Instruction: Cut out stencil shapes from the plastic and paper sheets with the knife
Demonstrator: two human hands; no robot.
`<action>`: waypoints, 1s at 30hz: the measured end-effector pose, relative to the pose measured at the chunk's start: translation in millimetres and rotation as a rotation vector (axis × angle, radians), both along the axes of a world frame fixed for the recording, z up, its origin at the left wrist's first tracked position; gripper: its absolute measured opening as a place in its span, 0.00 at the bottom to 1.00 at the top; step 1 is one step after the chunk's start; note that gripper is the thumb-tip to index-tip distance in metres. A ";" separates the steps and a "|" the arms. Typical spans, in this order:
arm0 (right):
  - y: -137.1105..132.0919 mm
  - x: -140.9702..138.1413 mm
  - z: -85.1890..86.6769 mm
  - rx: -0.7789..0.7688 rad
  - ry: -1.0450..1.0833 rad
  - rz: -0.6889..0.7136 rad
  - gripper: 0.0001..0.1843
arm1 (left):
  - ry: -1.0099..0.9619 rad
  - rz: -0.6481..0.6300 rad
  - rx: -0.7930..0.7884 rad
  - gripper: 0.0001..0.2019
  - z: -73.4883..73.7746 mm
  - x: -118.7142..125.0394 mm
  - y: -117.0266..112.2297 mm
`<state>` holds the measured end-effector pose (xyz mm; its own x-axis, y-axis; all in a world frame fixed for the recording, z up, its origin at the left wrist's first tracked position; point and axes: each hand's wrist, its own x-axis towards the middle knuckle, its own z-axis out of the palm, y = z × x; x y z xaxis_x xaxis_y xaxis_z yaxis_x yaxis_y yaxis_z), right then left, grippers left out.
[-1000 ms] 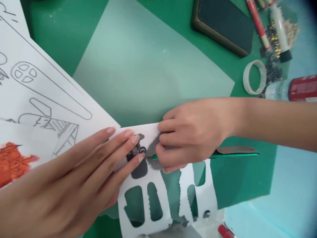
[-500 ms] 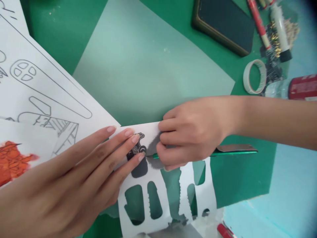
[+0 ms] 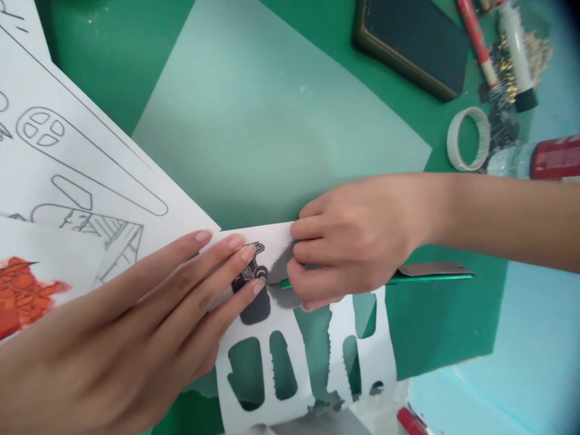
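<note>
My left hand (image 3: 136,326) lies flat with its fingers stretched out, pressing down a white paper sheet (image 3: 317,362) that has several shapes cut out of it. The fingertips rest beside a small black printed figure (image 3: 254,290). My right hand (image 3: 357,238) is closed round a green craft knife (image 3: 430,275); its blade tip meets the paper at the black figure, just right of my left fingertips. The knife's handle sticks out to the right past the hand.
A pale green sheet (image 3: 272,121) lies on the dark green cutting mat (image 3: 444,326). White line drawings (image 3: 67,163) and an orange print (image 3: 22,296) sit at left. A dark phone (image 3: 412,42), tape roll (image 3: 469,139), markers (image 3: 475,42) and red-labelled bottle (image 3: 544,160) are at upper right.
</note>
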<state>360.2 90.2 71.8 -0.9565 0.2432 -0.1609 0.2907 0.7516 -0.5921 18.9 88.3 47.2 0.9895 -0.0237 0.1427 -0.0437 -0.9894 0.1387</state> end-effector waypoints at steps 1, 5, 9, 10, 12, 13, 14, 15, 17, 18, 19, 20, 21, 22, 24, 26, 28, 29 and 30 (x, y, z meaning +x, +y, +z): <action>0.0 -0.2 0.1 0.004 -0.010 0.008 0.24 | -0.003 0.016 -0.009 0.31 -0.2 0.5 -0.8; 1.0 -3.0 1.8 -0.016 -0.141 0.058 0.26 | 0.000 0.045 -0.049 0.28 -0.1 -0.3 -3.4; 0.8 -1.1 0.0 0.102 -0.045 0.089 0.28 | 0.010 0.010 -0.026 0.27 2.2 -0.4 -2.5; 0.3 0.2 -1.0 0.141 -0.005 0.092 0.29 | 0.011 0.005 -0.013 0.28 2.8 0.0 -2.2; -0.9 3.0 -2.8 0.201 0.054 0.089 0.30 | 0.013 0.012 -0.006 0.28 3.3 0.9 -2.0; -1.5 4.2 -3.5 0.214 0.067 0.085 0.31 | 0.012 0.024 -0.014 0.27 3.2 1.2 -2.2; -2.0 5.1 -4.0 0.214 0.069 0.080 0.30 | 0.010 0.036 -0.027 0.26 2.8 1.3 -2.4; -2.4 5.9 -4.5 0.204 0.065 0.072 0.30 | 0.008 0.043 -0.041 0.25 2.4 1.3 -2.6; -2.8 7.1 -5.3 0.187 0.078 0.050 0.28 | 0.002 0.039 -0.048 0.24 1.7 1.2 -2.8; -2.8 7.7 -5.9 0.196 0.106 0.038 0.26 | 0.003 0.034 -0.038 0.25 1.6 1.3 -2.8; -2.6 8.4 -6.6 0.219 0.147 0.029 0.25 | 0.004 0.028 -0.027 0.25 1.6 1.4 -3.0; -2.5 9.1 -7.2 0.250 0.192 0.022 0.23 | 0.003 0.024 -0.020 0.26 1.8 1.6 -3.4; -2.7 9.9 -7.7 0.281 0.231 0.017 0.21 | -0.002 0.024 -0.021 0.27 2.0 1.8 -4.0; -3.4 10.6 -8.0 0.306 0.257 0.011 0.20 | -0.011 0.029 -0.031 0.27 2.2 2.1 -4.8; -8.4 11.0 -6.7 0.321 0.273 -0.010 0.20 | -0.027 0.056 -0.061 0.26 1.8 2.9 -6.6; -20.8 8.5 -2.2 0.323 0.264 -0.080 0.22 | -0.050 0.086 -0.075 0.25 0.0 4.2 -7.2; -42.9 0.9 5.6 0.327 0.248 -0.257 0.24 | -0.104 0.095 -0.062 0.25 -3.2 6.7 -5.3; -57.2 -5.3 10.3 0.318 0.230 -0.394 0.24 | -0.145 0.088 -0.045 0.25 -5.2 8.4 -3.3; -72.9 -13.1 15.1 0.303 0.226 -0.566 0.24 | -0.187 0.073 -0.025 0.25 -7.1 10.3 -0.9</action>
<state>347.1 17.3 86.9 -0.6705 0.7192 0.1821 0.5822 0.6622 -0.4718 29.2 87.5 40.1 0.9448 0.0527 0.3234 0.0004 -0.9872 0.1598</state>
